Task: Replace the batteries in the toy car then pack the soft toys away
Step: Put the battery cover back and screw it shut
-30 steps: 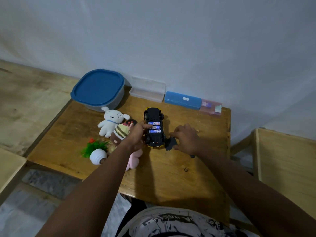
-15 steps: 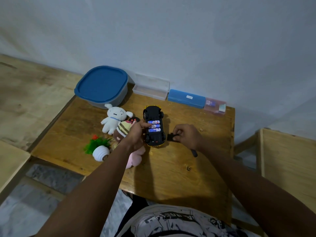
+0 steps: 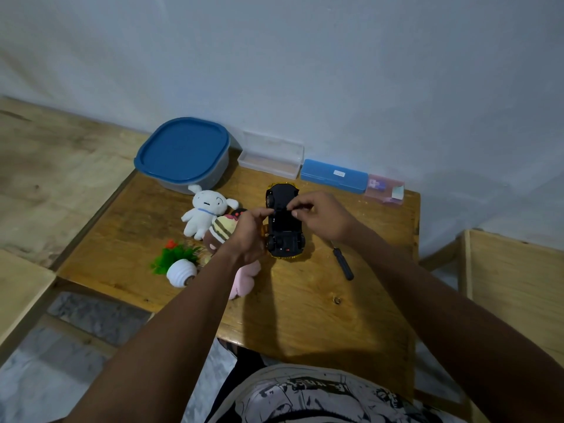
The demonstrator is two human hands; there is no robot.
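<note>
Lying belly-up, black yellow-trimmed toy car (image 3: 286, 249); left hand (image 3: 248, 236) grips it, right hand (image 3: 323, 216) pinches cover (image 3: 283, 221).

I note the toy car (image 3: 285, 222) upside down on the desk (image 3: 305, 315), black underside up. White soft toy (image 3: 205, 212), striped soft toy (image 3: 221, 232) and pink soft toy (image 3: 244, 277) lie bunched just left.

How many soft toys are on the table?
3: white one beside the blue-lidded tub, striped one right of it, pink one partly under the left arm; others may be hidden.
</note>
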